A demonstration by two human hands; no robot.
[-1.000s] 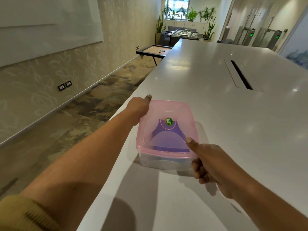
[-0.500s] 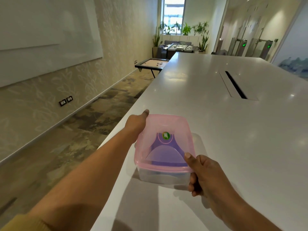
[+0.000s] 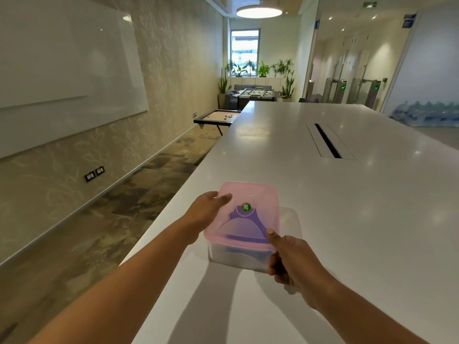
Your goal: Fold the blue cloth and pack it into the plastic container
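Observation:
A clear plastic container [image 3: 231, 256] with a pink translucent lid [image 3: 255, 194] stands on the white table [image 3: 347, 219] near its left edge. The blue cloth [image 3: 244, 227] lies folded inside and shows through the lid and the front wall. My left hand [image 3: 208, 209] rests on the lid's far left corner, fingers laid over the top. At the near right corner my right hand [image 3: 288, 256] grips the container, thumb on the lid and fingers curled against the side.
The table's left edge runs close beside the container, with carpeted floor below. A cable slot [image 3: 325, 140] sits in the tabletop further back. A low game board [image 3: 218, 117] and a foosball table [image 3: 253, 94] stand beyond the table's far end.
The view has tilted upward, so the container sits lower in frame. My left hand has shifted from the lid's edge onto its top. My right hand keeps its grip at the near corner.

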